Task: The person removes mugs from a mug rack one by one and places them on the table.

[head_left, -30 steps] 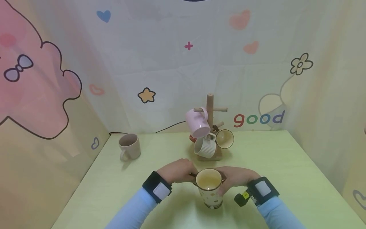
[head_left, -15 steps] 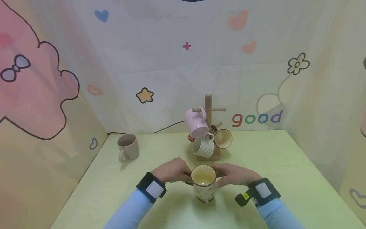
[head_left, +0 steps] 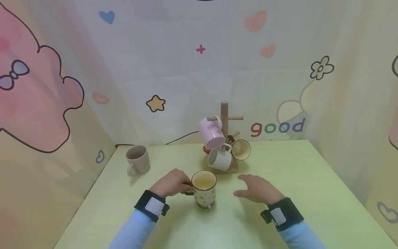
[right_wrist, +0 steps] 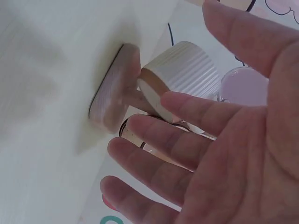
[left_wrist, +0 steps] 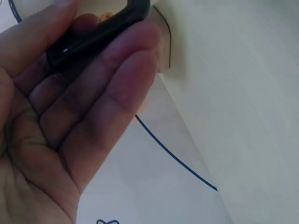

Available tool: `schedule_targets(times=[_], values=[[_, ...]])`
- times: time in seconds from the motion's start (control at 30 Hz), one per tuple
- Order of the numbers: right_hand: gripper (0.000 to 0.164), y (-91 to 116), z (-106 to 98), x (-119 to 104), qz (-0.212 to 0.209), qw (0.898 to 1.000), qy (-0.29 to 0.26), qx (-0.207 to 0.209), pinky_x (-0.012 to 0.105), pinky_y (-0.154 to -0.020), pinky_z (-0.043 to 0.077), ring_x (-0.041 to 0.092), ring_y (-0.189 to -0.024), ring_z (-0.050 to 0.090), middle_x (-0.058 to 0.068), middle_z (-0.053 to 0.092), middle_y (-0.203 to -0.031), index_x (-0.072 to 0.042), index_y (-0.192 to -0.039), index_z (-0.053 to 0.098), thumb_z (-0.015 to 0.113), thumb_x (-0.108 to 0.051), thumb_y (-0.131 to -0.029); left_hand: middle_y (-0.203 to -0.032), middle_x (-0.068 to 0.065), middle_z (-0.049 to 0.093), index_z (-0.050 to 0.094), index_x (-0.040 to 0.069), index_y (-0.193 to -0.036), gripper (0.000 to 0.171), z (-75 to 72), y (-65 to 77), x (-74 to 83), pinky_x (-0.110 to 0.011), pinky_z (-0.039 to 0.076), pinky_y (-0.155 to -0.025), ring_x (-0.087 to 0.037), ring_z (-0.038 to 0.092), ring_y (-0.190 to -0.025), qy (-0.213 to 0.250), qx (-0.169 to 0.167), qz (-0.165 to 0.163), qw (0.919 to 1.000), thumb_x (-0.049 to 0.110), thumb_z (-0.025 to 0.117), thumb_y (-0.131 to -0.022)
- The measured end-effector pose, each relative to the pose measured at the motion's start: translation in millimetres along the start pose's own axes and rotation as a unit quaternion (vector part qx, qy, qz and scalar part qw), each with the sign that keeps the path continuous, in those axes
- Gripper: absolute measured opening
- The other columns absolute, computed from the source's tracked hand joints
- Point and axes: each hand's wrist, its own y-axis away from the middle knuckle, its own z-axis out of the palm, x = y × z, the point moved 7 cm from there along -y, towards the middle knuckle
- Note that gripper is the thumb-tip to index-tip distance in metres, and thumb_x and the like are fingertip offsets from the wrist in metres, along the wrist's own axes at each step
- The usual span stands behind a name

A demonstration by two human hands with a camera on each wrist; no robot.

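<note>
A cream patterned mug (head_left: pixel 204 193) with a dark rim is upright near the middle of the table. My left hand (head_left: pixel 172 183) grips its dark handle (left_wrist: pixel 100 37), fingers curled round it in the left wrist view. To the right of the mug, apart from it, my right hand (head_left: pixel 259 189) is spread with nothing in it; the right wrist view shows its fingers (right_wrist: pixel 163 140) extended. Behind the mug stands a wooden mug tree (head_left: pixel 224 119). On it hang a pink mug (head_left: pixel 211 133), a white ribbed mug (head_left: pixel 220 159) and a cream mug with a dark rim (head_left: pixel 241 149).
A greyish-pink mug (head_left: pixel 138 159) stands at the back left of the pale green table (head_left: pixel 280 166). A bit of a red mug (head_left: pixel 206 150) shows behind the white one. A printed cloth (head_left: pixel 174 69) hangs behind the table, with a dark cord along its foot.
The cream patterned mug has moved left and away from me with my left hand. My right hand has let go of it and drawn apart, fingers spreading.
</note>
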Motion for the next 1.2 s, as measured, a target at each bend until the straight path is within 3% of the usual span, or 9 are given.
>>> schedule_targets(times=[0.17, 0.3, 0.53, 0.8, 1.0, 1.2], values=[[0.065, 2.2, -0.1, 3.8, 0.013, 1.0, 0.022, 0.009, 0.058, -0.098, 0.043, 0.043, -0.12, 0.056, 0.025, 0.062, -0.125, 0.004, -0.132, 0.056, 0.073, -0.039, -0.087, -0.071, 0.001, 0.068, 0.078, 0.008, -0.085, 0.008, -13.8, 6.2, -15.1, -0.027, 0.049, -0.057, -0.009, 0.06, -0.06, -0.003, 0.055, -0.038, 0.9978, 0.011, 0.072, -0.089], [0.063, 4.1, 0.4, 6.2, 0.018, 0.999, 0.029, 0.013, 0.058, -0.097, 0.044, 0.043, -0.117, 0.057, 0.025, 0.063, -0.122, 0.005, -0.131, 0.058, 0.074, -0.037, -0.086, -0.066, 0.001, 0.065, 0.077, 0.007, -0.079, 0.01, -27.4, 11.7, -30.7, -0.027, 0.045, -0.054, -0.01, 0.056, -0.057, -0.012, 0.118, -0.086, 0.9892, 0.012, 0.075, -0.087], [0.062, 4.6, 4.7, 9.4, 0.021, 0.999, 0.026, 0.007, 0.058, -0.096, 0.045, 0.043, -0.116, 0.058, 0.024, 0.064, -0.122, 0.003, -0.13, 0.058, 0.073, -0.038, -0.087, -0.063, 0.0, 0.063, 0.077, 0.005, -0.077, 0.016, -45.6, 18.2, -58.6, -0.028, 0.041, -0.054, -0.014, 0.052, -0.058, -0.042, 0.204, -0.167, 0.9637, 0.015, 0.074, -0.089], [0.061, 3.8, 8.0, 12.3, 0.029, 0.999, 0.027, 0.002, 0.058, -0.095, 0.045, 0.042, -0.115, 0.059, 0.023, 0.064, -0.121, 0.003, -0.13, 0.059, 0.073, -0.039, -0.087, -0.062, -0.003, 0.055, 0.072, 0.0, -0.076, 0.023, -55.4, 25.3, -93.7, -0.028, 0.036, -0.053, -0.019, 0.05, -0.06, -0.004, 0.259, -0.277, 0.925, 0.015, 0.068, -0.093], [0.061, 5.2, 8.2, 13.2, 0.031, 0.999, 0.022, 0.002, 0.058, -0.095, 0.045, 0.042, -0.115, 0.059, 0.023, 0.065, -0.121, 0.003, -0.129, 0.059, 0.073, -0.039, -0.087, -0.059, -0.002, 0.053, 0.07, 0.0, -0.072, 0.026, -62.8, 27.3, -105.7, -0.029, 0.034, -0.052, -0.02, 0.051, -0.059, -0.025, 0.32, -0.292, 0.9009, 0.015, 0.069, -0.092], [0.061, 6.6, 7.7, 12.8, 0.034, 0.999, 0.021, 0.0, 0.058, -0.095, 0.045, 0.042, -0.115, 0.059, 0.023, 0.065, -0.12, 0.003, -0.129, 0.059, 0.073, -0.038, -0.087, -0.06, -0.004, 0.058, 0.074, -0.001, -0.078, 0.021, -67.9, 27.1, -114.8, -0.029, 0.035, -0.052, -0.022, 0.053, -0.061, -0.024, 0.349, -0.303, 0.8867, 0.012, 0.068, -0.092]])
